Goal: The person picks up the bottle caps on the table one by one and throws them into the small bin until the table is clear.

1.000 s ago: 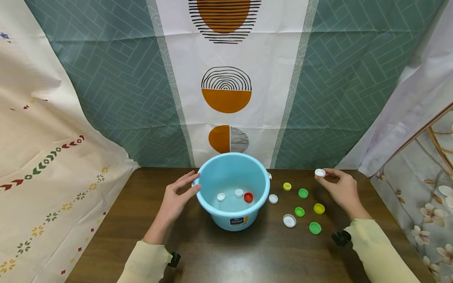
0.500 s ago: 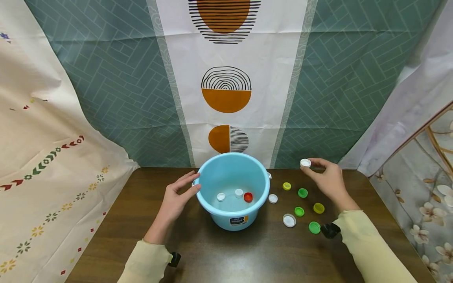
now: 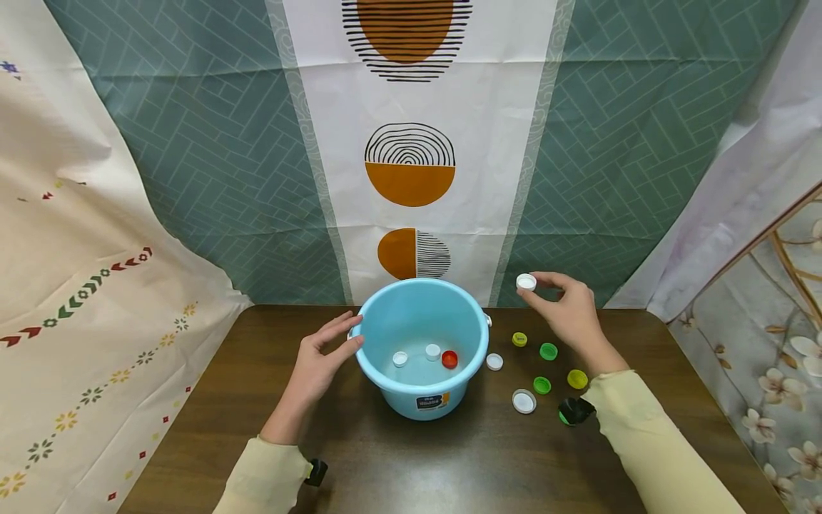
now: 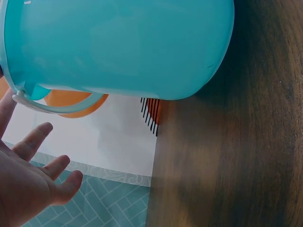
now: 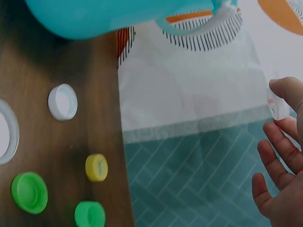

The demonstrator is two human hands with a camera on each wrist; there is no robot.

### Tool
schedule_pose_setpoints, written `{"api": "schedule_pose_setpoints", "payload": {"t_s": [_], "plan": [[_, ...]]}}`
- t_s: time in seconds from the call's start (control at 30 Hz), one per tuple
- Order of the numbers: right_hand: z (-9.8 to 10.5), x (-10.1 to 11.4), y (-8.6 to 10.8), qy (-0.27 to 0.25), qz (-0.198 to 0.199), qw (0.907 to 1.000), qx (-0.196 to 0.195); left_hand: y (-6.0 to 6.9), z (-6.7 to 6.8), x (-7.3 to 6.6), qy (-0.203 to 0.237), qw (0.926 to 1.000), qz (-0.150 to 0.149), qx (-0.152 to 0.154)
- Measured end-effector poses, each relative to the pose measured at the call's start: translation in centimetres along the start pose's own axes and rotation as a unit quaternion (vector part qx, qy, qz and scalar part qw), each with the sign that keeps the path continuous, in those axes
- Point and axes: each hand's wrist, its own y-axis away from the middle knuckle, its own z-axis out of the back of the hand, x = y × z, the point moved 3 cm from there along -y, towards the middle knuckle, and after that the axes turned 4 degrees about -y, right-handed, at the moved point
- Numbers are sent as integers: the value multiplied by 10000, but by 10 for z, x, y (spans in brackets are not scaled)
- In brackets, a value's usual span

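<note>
**Tally of caps (image 3: pixel 542 385): one held, three contained, seven lying loose**

Right hand: you are pinching one raised white cap (image 3: pixel 526 283) between the thumb and fingers of your right hand (image 3: pixel 568 308), the grip closing down to the cap's own width. In the right wrist view the other fingers are fanning out loosely, apart from it. The cap is hanging above table height, to the right of the single blue bucket (image 3: pixel 399 401) and apart from its rim, hollow side facing up.

Left hand: you are resting the fingertips of your left hand (image 3: pixel 317 358) at the left side of the bucket's rim. The hand is spreading wide, its fingers touching rather than gripping. One pale handle (image 4: pixel 57 109) is curving beside it in the left wrist view.

Bucket, three items: two inner white caps (image 3: pixel 400 359) and one red cap (image 3: pixel 449 359) are lying on its floor.

Table (image 3: pixel 411 475), seven items, all lying right of the bucket:
- two white: a small white cap (image 3: pixel 494 362) just beside the bucket, a larger white cap (image 3: pixel 524 401) closer to you;
- two yellow caps (image 3: pixel 519 339);
- three green caps (image 3: pixel 549 351), the nearest one partly hiding behind the black device (image 3: pixel 576 410) at your right wrist.

Backdrop: three orange motifs (image 3: pixel 409 185) are running down the white panel (image 3: pixel 494 100).
</note>
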Motion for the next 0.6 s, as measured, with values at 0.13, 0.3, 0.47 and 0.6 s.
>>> {"api": "schedule_pose_setpoints", "payload": {"t_s": [0.13, 0.3, 0.47, 0.6], "plan": [[-5, 12, -3, -124, 136, 9998, 5, -1, 0, 1, -11, 10000, 10, -1], [-12, 24, -5, -243, 284, 9993, 56, -1, -1, 0, 14, 10000, 18, -10], [-21, 39, -5, -376, 360, 9985, 181, -1, -1, -1, 31, 10000, -3, -16], [-29, 51, -5, -458, 444, 9975, 295, -1, -2, -2, 28, 10000, -17, -41]]}}
